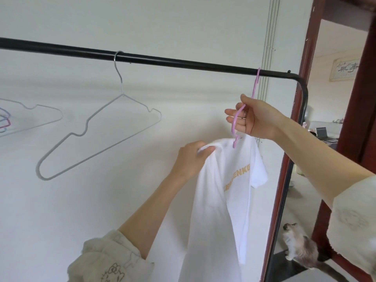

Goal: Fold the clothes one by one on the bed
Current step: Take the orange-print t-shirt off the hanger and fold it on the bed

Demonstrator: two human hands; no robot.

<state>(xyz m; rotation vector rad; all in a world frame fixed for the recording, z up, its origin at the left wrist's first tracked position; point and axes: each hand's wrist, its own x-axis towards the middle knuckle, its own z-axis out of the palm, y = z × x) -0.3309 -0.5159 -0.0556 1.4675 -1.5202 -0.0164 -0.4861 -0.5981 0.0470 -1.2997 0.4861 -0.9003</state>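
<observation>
Two bare hands work at a black clothes rail (183, 63) crossing the upper frame. The right hand (254, 119), right of centre, grips a pink hanger (237, 117) hooked on the rail. Just below, the left hand (192, 157) clenches the collar of a white T-shirt (221, 192) hanging down the lower middle. An empty white hanger (97, 137) hangs centre left. A cat (299, 247) sits lower right.

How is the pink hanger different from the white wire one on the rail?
The pink hanger is gripped by the right hand, and a white T-shirt hangs partly on it; the white wire hanger is bare and untouched. The pink one looks thicker, the white one thin. Both hook over the black rail.
</observation>
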